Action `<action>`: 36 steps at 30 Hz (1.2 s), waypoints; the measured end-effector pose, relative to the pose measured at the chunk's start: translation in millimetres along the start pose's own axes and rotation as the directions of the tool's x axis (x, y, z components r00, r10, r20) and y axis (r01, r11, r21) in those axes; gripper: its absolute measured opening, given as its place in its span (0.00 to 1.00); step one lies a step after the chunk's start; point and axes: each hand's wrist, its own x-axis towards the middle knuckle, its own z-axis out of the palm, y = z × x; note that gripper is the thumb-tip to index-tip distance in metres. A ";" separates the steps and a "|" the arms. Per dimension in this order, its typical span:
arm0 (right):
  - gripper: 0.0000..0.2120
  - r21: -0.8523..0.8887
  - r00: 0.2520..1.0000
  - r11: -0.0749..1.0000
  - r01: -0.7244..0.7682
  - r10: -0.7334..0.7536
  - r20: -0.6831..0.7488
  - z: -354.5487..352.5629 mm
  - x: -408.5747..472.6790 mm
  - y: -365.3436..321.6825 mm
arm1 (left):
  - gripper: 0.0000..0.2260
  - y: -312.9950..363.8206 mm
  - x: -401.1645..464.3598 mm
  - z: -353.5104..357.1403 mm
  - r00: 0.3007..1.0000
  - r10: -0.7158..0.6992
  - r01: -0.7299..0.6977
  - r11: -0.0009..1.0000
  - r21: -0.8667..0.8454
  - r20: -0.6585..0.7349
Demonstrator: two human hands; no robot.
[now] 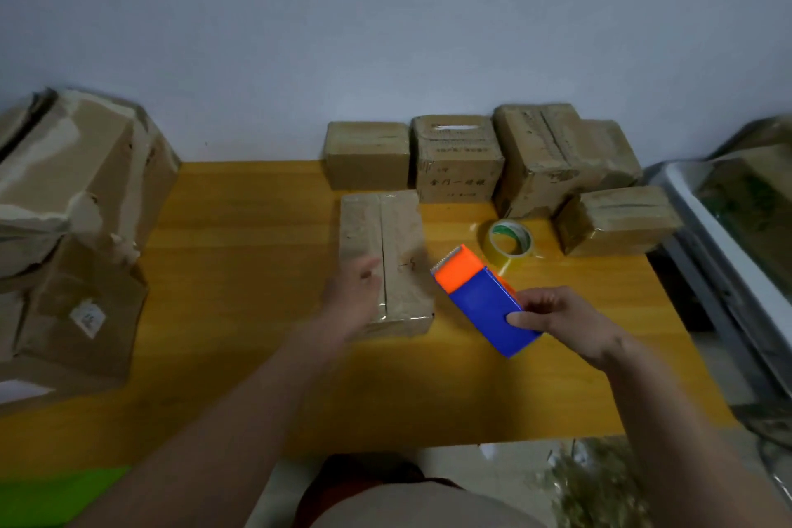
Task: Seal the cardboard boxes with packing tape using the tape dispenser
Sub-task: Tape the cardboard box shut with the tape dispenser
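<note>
On the yellow tabletop (240, 270) a long cardboard box (385, 261) lies seam up, near the middle. To seal it well, I'd press the box steady and draw the tape straight along that seam. The left hand (355, 300) rests on the box, blurred, fingers loosely spread. The right hand (565, 326) grips the blue-and-orange tape dispenser (482, 300), fingers (520, 319) curled round it.

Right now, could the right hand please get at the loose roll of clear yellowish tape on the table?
Probably not freely: the right hand grips the blue and orange tape dispenser. The way itself looks open, with bare yellow wooden table between the hand and the roll of clear yellowish tape.
</note>
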 end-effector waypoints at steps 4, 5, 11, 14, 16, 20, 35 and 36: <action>0.12 -0.015 0.987 0.999 0.038 -0.035 0.155 -9.1 -10.1 -11.1 | 0.13 27.0 -1.7 -6.5 0.971 -0.038 0.109 0.948 -0.298 0.236; 0.13 -0.007 0.984 0.999 0.044 -0.043 0.172 -9.3 -11.2 -12.1 | 0.13 31.6 -6.0 -9.3 0.955 -0.028 0.141 0.920 -0.366 0.296; 0.17 0.021 0.978 0.998 0.065 -0.067 0.198 -6.5 -13.4 -10.1 | 0.12 29.2 -21.5 -20.6 0.902 0.054 0.179 0.855 -0.487 0.427; 0.20 0.024 0.968 0.998 0.063 -0.067 0.243 -4.8 -13.7 -10.0 | 0.10 25.7 -27.2 -22.0 0.902 0.047 0.204 0.830 -0.520 0.429; 0.19 0.019 0.960 0.997 0.069 -0.072 0.270 -3.4 -13.7 -10.0 | 0.11 22.9 -30.0 -21.4 0.897 0.050 0.216 0.817 -0.535 0.439; 0.23 0.006 0.946 0.997 0.072 -0.070 0.317 0.8 -13.6 -12.2 | 0.15 12.8 -33.7 -18.4 0.897 0.018 0.273 0.762 -0.587 0.441; 0.30 -0.004 0.866 0.969 -0.249 0.224 0.447 40.8 -14.8 7.4 | 0.09 -32.3 -65.6 19.7 0.913 -0.266 0.393 0.777 -0.492 0.310; 0.33 -0.011 0.848 0.960 -0.279 0.251 0.467 46.9 -14.7 9.4 | 0.11 -35.9 -68.0 22.4 0.907 -0.295 0.414 0.761 -0.499 0.301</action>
